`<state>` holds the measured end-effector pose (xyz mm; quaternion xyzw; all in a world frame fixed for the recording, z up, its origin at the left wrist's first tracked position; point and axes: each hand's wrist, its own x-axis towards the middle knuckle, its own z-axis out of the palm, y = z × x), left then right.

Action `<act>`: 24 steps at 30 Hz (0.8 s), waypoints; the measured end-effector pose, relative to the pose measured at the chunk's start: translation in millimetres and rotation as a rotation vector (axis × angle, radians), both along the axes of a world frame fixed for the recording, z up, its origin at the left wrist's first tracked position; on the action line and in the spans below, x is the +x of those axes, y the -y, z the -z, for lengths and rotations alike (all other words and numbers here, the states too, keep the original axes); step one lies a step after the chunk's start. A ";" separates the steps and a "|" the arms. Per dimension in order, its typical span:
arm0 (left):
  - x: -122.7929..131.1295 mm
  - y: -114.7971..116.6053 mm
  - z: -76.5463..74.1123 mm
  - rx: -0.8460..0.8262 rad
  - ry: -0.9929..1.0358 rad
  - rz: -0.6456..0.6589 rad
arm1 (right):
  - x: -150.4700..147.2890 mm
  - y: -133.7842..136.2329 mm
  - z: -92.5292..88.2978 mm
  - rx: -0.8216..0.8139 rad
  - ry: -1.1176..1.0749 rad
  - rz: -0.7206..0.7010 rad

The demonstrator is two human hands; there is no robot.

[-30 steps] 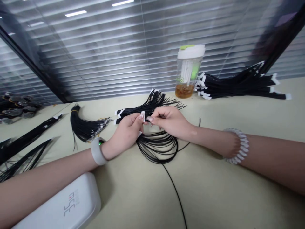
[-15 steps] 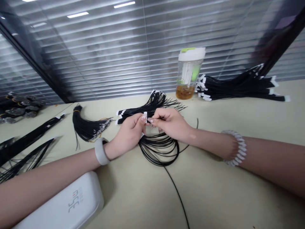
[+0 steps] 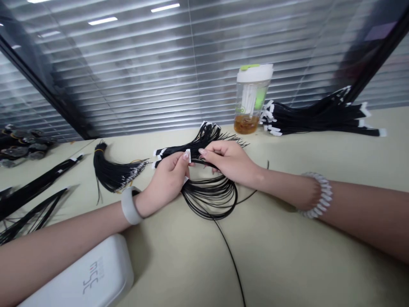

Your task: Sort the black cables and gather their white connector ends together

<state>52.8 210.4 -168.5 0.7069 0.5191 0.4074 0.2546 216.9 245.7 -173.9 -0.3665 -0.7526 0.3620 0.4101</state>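
Observation:
My left hand (image 3: 168,177) pinches a small white tab (image 3: 188,155) at the end of a thin black wire. My right hand (image 3: 228,162) sits just right of it, with curled fingers closed around black wire. Under both hands lies a loose coil of black wire (image 3: 209,198), and one long strand runs down toward me. Behind them is a flat bundle of white-tipped black wires (image 3: 200,143), partly hidden by my hands. To the left, a tight black wire bundle (image 3: 111,175) with metal-crimped ends lies close to my left wrist.
A clear bottle with a green-and-white lid (image 3: 251,100) holds amber liquid. A white-tagged black wire bundle (image 3: 319,117) lies at the back right. More black wires (image 3: 35,192) and dark parts (image 3: 19,147) lie left. A white case (image 3: 92,277) sits at the near edge of the pale table (image 3: 271,256).
My right hand has drawn slightly away from the white tab, leaving a wider gap between my hands. The tab has shifted left, and the view has shifted slightly.

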 end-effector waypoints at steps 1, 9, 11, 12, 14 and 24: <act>-0.6 -0.5 0.6 0.003 0.007 -0.007 | 2.4 -2.5 -3.8 0.079 0.049 0.017; -2.2 -2.9 2.6 0.037 0.128 -0.134 | 26.6 -24.1 -44.6 0.079 0.445 0.088; -2.2 -5.4 4.8 0.054 0.203 -0.193 | 32.9 -25.3 -53.9 -0.036 0.639 0.084; -2.5 -7.2 6.5 0.042 0.245 -0.222 | 35.6 -24.3 -58.4 -0.041 0.746 0.085; -3.9 -11.3 10.5 0.005 0.339 -0.264 | 38.8 -18.1 -66.1 0.007 0.942 0.040; -8.1 -20.1 15.4 -0.091 0.578 -0.292 | 21.1 18.4 -56.4 0.369 1.215 0.129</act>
